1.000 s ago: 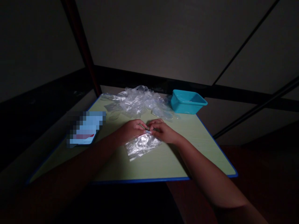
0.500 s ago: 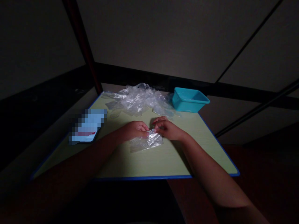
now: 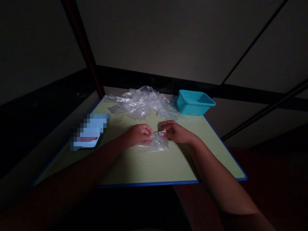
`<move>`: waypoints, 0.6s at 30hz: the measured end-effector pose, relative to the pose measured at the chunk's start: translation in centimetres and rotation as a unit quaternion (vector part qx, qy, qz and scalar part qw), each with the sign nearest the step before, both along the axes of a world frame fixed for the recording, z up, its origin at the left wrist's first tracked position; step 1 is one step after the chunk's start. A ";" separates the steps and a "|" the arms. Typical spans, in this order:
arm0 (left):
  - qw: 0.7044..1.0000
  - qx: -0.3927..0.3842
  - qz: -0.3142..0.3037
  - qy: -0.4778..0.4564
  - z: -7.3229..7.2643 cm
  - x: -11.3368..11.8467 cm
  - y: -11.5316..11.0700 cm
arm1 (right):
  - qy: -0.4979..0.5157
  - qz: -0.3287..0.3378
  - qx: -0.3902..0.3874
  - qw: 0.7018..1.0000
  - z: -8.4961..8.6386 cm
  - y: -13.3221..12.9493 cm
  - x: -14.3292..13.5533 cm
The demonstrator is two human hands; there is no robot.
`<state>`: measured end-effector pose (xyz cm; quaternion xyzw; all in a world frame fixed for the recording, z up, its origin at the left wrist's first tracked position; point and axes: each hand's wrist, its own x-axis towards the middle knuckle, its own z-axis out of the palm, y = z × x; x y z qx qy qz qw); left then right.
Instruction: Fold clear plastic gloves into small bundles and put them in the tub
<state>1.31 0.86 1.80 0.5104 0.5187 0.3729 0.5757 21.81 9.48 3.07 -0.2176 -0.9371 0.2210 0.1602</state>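
Observation:
A small clear plastic bag (image 3: 155, 145) is held by its far edge over the middle of the table, its lower part hanging toward me. My left hand (image 3: 140, 134) pinches the left end of that edge between thumb and curled fingers. On the other end, my right hand (image 3: 174, 131) grips with thumb and forefinger, its remaining fingers loosely bent. A short stretch of the edge shows between the two thumbs. Beyond my hands lies a loose heap of crumpled clear plastic bags (image 3: 141, 102).
The light-topped table (image 3: 149, 171) has a blue rim. A turquoise plastic basket (image 3: 192, 108) stands at its far right corner. On the left lies a phone (image 3: 92, 130), its screen blurred out. Dark panelled walls (image 3: 154, 41) rise behind.
My thumbs have moved slightly apart along the bag's edge, and the right hand has shifted a little right. The bag now looks flatter and less crumpled.

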 end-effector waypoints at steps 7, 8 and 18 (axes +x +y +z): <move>0.990 0.089 0.023 0.107 0.6 0.0 -0.3 | -0.026 -0.008 0.021 0.999 -0.2 -0.4 -0.2; 0.988 0.091 0.028 0.121 0.7 -0.1 -0.3 | -0.025 -0.007 0.023 0.999 -0.2 -0.4 -0.2; 0.974 0.135 0.023 0.179 0.7 -0.1 -0.6 | -0.011 -0.020 0.041 0.999 -1.1 -0.3 -0.7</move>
